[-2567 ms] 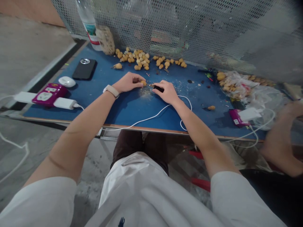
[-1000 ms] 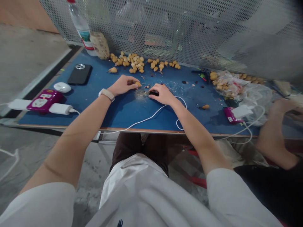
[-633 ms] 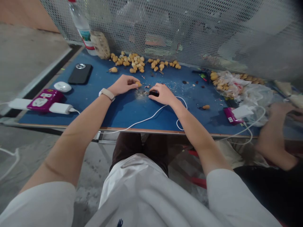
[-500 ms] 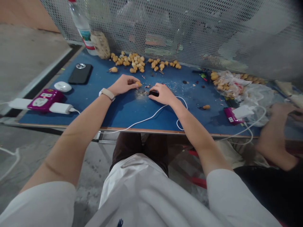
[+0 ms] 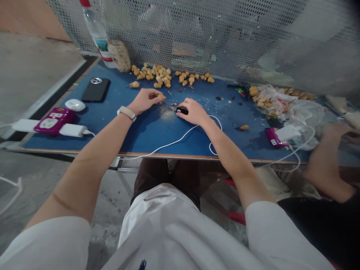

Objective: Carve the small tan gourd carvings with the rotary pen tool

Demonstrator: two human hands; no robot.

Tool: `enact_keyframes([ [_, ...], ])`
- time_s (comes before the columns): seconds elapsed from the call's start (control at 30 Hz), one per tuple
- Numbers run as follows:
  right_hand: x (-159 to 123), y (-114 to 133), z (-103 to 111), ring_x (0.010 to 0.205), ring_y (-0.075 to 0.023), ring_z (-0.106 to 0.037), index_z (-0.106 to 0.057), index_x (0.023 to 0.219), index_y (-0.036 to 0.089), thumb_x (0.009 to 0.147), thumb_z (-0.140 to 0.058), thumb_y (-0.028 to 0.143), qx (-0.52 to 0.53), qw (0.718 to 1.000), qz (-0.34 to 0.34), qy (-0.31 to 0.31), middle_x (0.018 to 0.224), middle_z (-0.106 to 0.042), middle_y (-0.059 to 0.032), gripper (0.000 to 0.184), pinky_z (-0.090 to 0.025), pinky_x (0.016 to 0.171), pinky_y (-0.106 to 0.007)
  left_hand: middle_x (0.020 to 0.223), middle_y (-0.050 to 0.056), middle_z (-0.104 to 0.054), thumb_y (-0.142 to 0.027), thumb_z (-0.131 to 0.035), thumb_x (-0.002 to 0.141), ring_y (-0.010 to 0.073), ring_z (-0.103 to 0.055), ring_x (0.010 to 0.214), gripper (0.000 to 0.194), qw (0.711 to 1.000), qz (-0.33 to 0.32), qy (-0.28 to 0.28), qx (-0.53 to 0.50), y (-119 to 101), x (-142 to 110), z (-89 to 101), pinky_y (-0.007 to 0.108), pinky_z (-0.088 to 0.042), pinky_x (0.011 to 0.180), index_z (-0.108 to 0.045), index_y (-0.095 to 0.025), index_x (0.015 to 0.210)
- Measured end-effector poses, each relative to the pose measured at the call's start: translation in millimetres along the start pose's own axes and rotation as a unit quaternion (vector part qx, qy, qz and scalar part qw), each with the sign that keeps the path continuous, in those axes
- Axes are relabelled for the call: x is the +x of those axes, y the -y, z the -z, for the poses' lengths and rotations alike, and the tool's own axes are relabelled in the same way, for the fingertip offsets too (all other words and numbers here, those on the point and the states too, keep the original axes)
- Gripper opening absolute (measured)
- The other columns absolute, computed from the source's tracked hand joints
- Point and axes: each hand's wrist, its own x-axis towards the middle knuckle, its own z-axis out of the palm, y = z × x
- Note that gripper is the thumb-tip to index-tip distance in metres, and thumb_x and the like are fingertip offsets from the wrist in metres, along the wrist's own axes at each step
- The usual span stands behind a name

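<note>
My left hand is closed round a small tan gourd, whose end sticks out past the thumb and fingertips. In my right hand is a black handheld rotary tool, gripped by its body. Its thin metal tip points left, towards the gourd, with a visible gap between them. Pale dust and small crumbs lie on the blue tabletop under the tip. Behind my hands is a pile of small gourds, some with a narrow neck.
A phone, white case and purple power strip lie left. A bottle and jar stand behind. A white cable crosses the front. Right are a bag of gourds, another purple strip and another person's arm.
The tool's metal tip shows more plainly and stands apart from the gourd. My left hand has shifted slightly left and up with the gourd; the right hand has barely moved.
</note>
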Motion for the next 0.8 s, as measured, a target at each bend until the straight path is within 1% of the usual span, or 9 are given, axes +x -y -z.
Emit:
enact_keyframes([
  [0.1, 0.4, -1.6, -0.1, 0.146, -0.0477, -0.074, -0.091, 0.144, 0.023, 0.120, -0.084, 0.050, -0.004, 1.000, 0.000, -0.013, 0.143, -0.080, -0.0199, 0.037, -0.062, 0.133, -0.070, 0.107, 0.011, -0.089, -0.035, -0.101, 0.106, 0.0277, -0.088, 0.105, 0.024, 0.999, 0.005, -0.031, -0.005, -0.9, 1.2, -1.2, 0.044, -0.074, 0.108, -0.090, -0.017, 0.119],
  [0.17, 0.9, -2.9, 0.0, 0.145, -0.0468, -0.075, -0.091, 0.144, 0.024, 0.121, -0.084, 0.050, -0.005, 1.000, -0.002, -0.021, 0.141, -0.079, -0.0194, 0.036, -0.062, 0.133, -0.069, 0.106, 0.011, -0.089, -0.032, -0.101, 0.106, 0.0267, -0.087, 0.103, 0.022, 0.999, 0.008, -0.039, -0.009, -0.9, 1.7, -1.7, 0.044, -0.074, 0.107, -0.088, -0.018, 0.117],
  [0.23, 1.5, -4.5, -0.2, 0.143, -0.0463, -0.076, -0.091, 0.144, 0.024, 0.122, -0.083, 0.053, -0.003, 1.000, -0.006, -0.028, 0.140, -0.079, -0.0188, 0.037, -0.063, 0.132, -0.069, 0.107, 0.011, -0.089, -0.031, -0.101, 0.105, 0.0264, -0.088, 0.102, 0.022, 0.999, 0.011, -0.038, -0.013, -0.8, 1.8, -1.9, 0.043, -0.074, 0.107, -0.087, -0.018, 0.117],
  [0.33, 2.6, -7.3, -1.0, 0.142, -0.0462, -0.076, -0.090, 0.142, 0.025, 0.121, -0.084, 0.059, -0.003, 0.999, -0.011, -0.034, 0.138, -0.079, -0.0181, 0.040, -0.064, 0.130, -0.069, 0.108, 0.011, -0.090, -0.033, -0.103, 0.104, 0.0266, -0.088, 0.103, 0.025, 0.999, 0.012, -0.037, -0.016, -0.6, 1.5, -1.5, 0.043, -0.074, 0.105, -0.087, -0.019, 0.117],
  [0.5, 3.4, -10.3, -2.2, 0.143, -0.0463, -0.076, -0.089, 0.142, 0.025, 0.122, -0.083, 0.059, -0.003, 0.999, -0.018, -0.039, 0.140, -0.079, -0.0189, 0.039, -0.063, 0.130, -0.068, 0.105, 0.011, -0.090, -0.042, -0.106, 0.102, 0.0277, -0.088, 0.105, 0.034, 0.999, 0.014, -0.031, -0.016, 0.6, 1.2, -0.8, 0.042, -0.076, 0.105, -0.086, -0.020, 0.120],
  [0.67, 2.8, -5.2, 1.1, 0.145, -0.0489, -0.076, -0.087, 0.144, 0.026, 0.121, -0.083, 0.069, -0.007, 0.999, -0.029, -0.041, 0.142, -0.079, -0.0207, 0.049, -0.063, 0.130, -0.072, 0.109, 0.012, -0.090, -0.045, -0.104, 0.103, 0.0299, -0.089, 0.108, 0.034, 1.000, 0.009, -0.025, -0.012, 1.3, 0.8, -0.4, 0.046, -0.076, 0.109, -0.087, -0.021, 0.121],
  [0.8, 1.0, -0.2, 4.6, 0.143, -0.0496, -0.077, -0.087, 0.145, 0.026, 0.120, -0.083, 0.073, -0.006, 0.998, -0.038, -0.041, 0.143, -0.078, -0.0216, 0.054, -0.065, 0.128, -0.074, 0.108, 0.012, -0.090, -0.046, -0.104, 0.102, 0.0308, -0.090, 0.111, 0.035, 1.000, 0.010, -0.021, -0.010, -0.8, 0.6, -0.3, 0.046, -0.075, 0.110, -0.087, -0.021, 0.120],
])
